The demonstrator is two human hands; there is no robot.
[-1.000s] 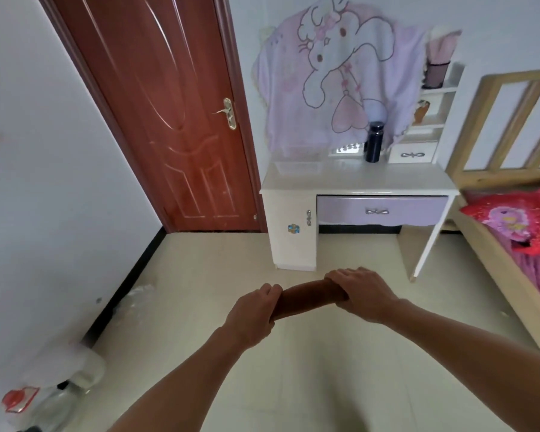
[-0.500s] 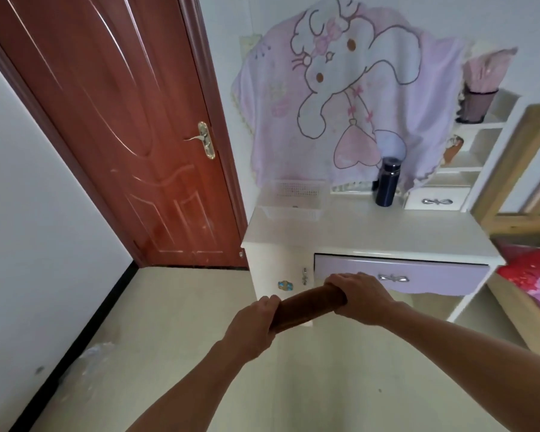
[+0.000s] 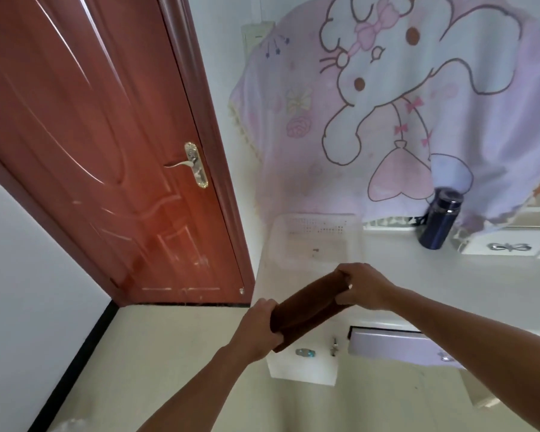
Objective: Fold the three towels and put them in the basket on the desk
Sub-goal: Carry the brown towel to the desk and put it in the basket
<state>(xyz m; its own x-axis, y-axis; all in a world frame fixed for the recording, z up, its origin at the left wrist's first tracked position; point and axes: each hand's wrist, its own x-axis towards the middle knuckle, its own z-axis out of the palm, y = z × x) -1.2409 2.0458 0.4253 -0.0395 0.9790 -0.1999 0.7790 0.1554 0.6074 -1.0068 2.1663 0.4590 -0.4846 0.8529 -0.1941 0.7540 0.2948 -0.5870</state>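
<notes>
Basket (image 3: 317, 241) sits on tabletop (image 3: 418, 282), left rear corner. Bottle (image 3: 438, 222) on tabletop right of basket, near the wall. Cloth (image 3: 418, 98) hangs behind both. Door (image 3: 91, 151) left of desk. Folded towel (image 3: 309, 307) held between left hand (image 3: 258, 330) and right hand (image 3: 365, 286), in front of basket, over tabletop's front edge.

This was a home, a bedroom by the look of it: a red-brown panelled door (image 3: 106, 145) with a brass handle (image 3: 194, 165), a white table (image 3: 418, 285) with a lilac drawer (image 3: 396, 344), and a pink cartoon blanket (image 3: 402, 104) (a bunny with bows) hung on the wall behind it.
</notes>
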